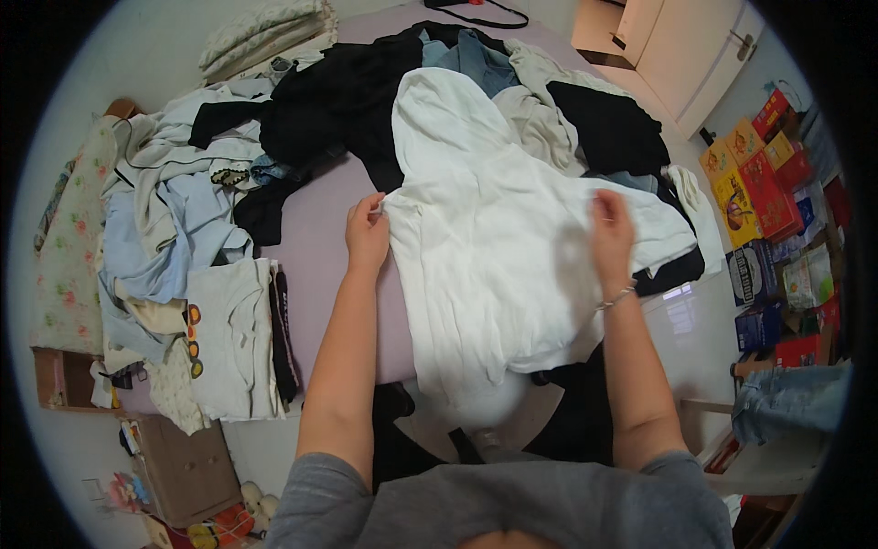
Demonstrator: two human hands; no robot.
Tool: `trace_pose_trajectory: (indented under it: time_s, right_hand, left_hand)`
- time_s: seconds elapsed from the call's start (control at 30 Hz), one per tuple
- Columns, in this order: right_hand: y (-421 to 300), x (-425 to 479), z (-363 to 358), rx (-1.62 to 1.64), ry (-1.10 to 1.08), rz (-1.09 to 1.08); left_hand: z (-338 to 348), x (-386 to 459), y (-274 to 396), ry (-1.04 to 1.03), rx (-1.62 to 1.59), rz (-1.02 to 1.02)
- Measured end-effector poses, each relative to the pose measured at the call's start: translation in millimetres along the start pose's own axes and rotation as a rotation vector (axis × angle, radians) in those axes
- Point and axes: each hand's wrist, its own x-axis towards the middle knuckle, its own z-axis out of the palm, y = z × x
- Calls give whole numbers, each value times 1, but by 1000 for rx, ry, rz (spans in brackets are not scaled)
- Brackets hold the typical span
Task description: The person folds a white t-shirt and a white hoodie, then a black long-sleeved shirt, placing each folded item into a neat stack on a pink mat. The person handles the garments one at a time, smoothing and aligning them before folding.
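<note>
A white hooded sweatshirt [494, 254] lies spread before me, hood away from me, its lower part hanging over the bed's near edge. One sleeve stretches to the right; the left sleeve seems folded in along the body. At the left shoulder edge, the fingertips of my left hand [368, 230] pinch the white fabric. My right hand [612, 230], blurred, is over the garment's right side near the base of the outstretched sleeve. Whether its fingers grip cloth is unclear.
Black garments [329, 96] and blue denim [480, 62] are heaped beyond on the lilac bed sheet [322, 206]. A folded white T-shirt stack [233, 336] sits left beside loose clothes [164, 226]. Colourful boxes [768, 192] stand along the right; jeans [789, 405] drape over a chair [768, 460].
</note>
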Motion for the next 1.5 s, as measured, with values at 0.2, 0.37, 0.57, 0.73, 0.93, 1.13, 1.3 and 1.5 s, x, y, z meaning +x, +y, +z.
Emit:
trace_pose_trajectory:
  time_s: [0.2, 0.37, 0.57, 0.73, 0.93, 1.13, 1.3, 1.5]
  right_hand:
    - [-37, -4, 156, -155, -536, -569]
    - [21, 11, 203, -474, -571, -562]
    - [29, 1, 206, -432, -479, -569]
    - [9, 12, 211, -316, -449, -477]
    - [-13, 15, 239, -477, -480, -341]
    - [6, 16, 245, -666, -530, -306]
    - [9, 16, 227, -389, -314, -291]
    - [9, 24, 234, -474, -406, -153]
  left_hand:
    - [5, 22, -5, -227, 136, -22]
    - [-7, 21, -15, -279, 89, 33]
    - [-18, 14, -24, -233, -107, 64]
    - [-14, 32, -20, -148, -283, -102]
    - [3, 49, -13, -224, 41, -200]
    - [10, 50, -15, -227, 169, -181]
    - [4, 43, -15, -157, -284, -394]
    - [15, 44, -15, -20, -719, -574]
